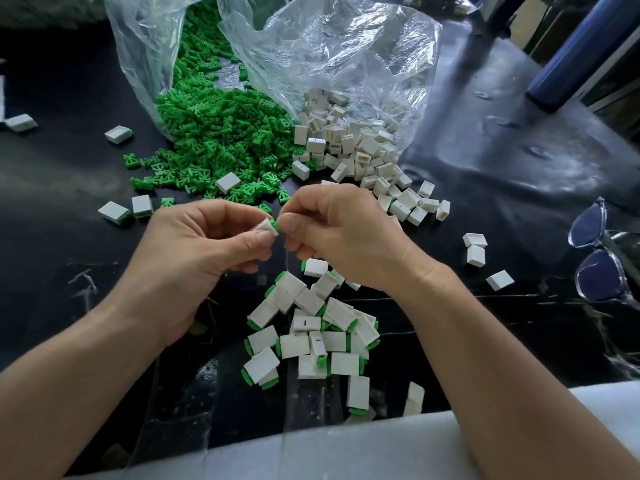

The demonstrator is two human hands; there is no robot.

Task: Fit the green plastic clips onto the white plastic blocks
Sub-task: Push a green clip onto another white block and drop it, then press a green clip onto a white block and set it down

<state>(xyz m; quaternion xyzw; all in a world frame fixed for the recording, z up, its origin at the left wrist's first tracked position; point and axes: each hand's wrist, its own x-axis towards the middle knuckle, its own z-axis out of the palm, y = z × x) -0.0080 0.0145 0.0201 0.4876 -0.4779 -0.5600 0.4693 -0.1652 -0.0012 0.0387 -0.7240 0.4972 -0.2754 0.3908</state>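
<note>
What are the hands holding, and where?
Left hand pinches a white block across its body; right hand pinches a green clip at its outer end.

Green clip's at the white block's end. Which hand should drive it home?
Right, likely. The right hand pinches the small green plastic clip against the end of the white plastic block; the left hand grips that block, so it serves as the brace.

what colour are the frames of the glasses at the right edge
The clear plastic glasses have transparent frames with bluish lenses; head view shows them best.
</note>
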